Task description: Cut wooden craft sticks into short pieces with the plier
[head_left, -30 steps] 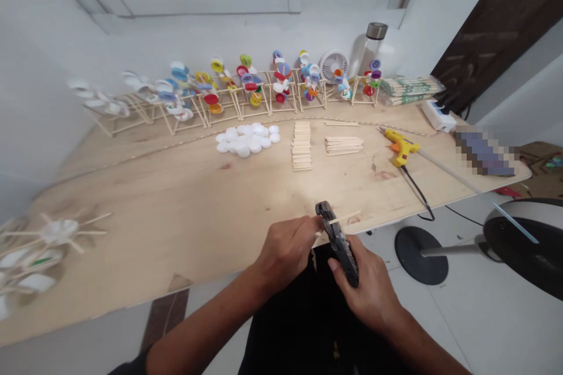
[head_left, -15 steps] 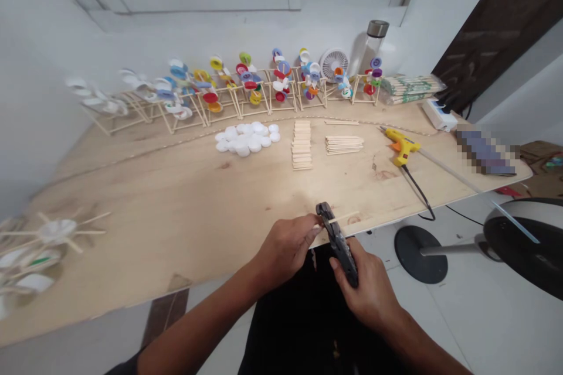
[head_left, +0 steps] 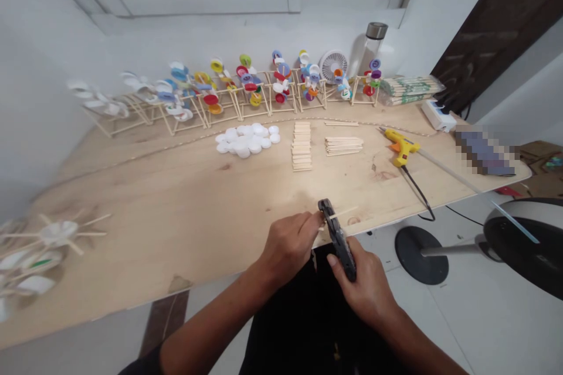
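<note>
Near the table's front edge, my right hand (head_left: pixel 367 281) is wrapped round a dark cutting tool (head_left: pixel 338 241), whose head points up and to the left. A thin wooden stick (head_left: pixel 345 212) passes through the tool's head and sticks out to its right. My left hand (head_left: pixel 290 246) pinches the stick at the left side of the head. Further back lie a column of short sticks (head_left: pixel 301 146), a bundle of longer sticks (head_left: pixel 343 145) and a heap of white bottle caps (head_left: pixel 247 140).
Stick frames with coloured caps (head_left: pixel 253 99) line the wall. A yellow glue gun (head_left: pixel 402 147) with a cord lies at the right, near a power strip (head_left: pixel 438 115). Stick-and-cap wheels (head_left: pixel 59 232) are at the left. A bottle (head_left: pixel 372 50) stands behind.
My left hand has turned slightly and its fingers sit closer against the tool. The tool's head has shifted up a little, and the stick's right end has moved slightly.
</note>
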A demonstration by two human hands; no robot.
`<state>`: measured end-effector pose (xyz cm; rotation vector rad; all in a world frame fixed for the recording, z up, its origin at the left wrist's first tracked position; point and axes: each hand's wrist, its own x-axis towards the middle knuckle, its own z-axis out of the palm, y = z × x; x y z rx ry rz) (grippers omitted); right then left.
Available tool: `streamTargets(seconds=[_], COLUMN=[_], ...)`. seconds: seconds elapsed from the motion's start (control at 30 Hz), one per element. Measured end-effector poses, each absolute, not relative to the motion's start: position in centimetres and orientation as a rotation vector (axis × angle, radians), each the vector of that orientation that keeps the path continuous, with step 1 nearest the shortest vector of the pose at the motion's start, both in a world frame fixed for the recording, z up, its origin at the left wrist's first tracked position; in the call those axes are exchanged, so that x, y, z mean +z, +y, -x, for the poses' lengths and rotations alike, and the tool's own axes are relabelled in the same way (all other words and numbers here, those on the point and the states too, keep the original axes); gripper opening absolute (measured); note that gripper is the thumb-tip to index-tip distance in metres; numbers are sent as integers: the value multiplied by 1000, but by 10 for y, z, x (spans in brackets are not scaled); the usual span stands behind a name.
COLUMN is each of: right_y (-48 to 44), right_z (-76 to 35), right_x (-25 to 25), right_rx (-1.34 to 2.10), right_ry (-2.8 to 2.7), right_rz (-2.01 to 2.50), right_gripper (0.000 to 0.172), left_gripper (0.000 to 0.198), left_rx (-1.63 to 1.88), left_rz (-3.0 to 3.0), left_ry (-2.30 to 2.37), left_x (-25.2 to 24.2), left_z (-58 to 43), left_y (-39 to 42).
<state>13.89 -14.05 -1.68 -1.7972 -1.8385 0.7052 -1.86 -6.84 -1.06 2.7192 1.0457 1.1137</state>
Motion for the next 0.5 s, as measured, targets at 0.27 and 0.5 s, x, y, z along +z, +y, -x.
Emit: streamTargets(seconds=[0.27,0.5], right_y=[-143,-146], right_z=[-143,-145], right_x=[-15,-13], right_rx=[724,729], right_ry=[-1851,-1868], right_rz=[1764,1728], right_gripper=[16,12], left_gripper=[17,25], left_rx=[973,662], left_rz=[-2479,-2077], left_ry=[908,812], left_x=[-1,17], left_z=[22,28], left_y=[-71,-66])
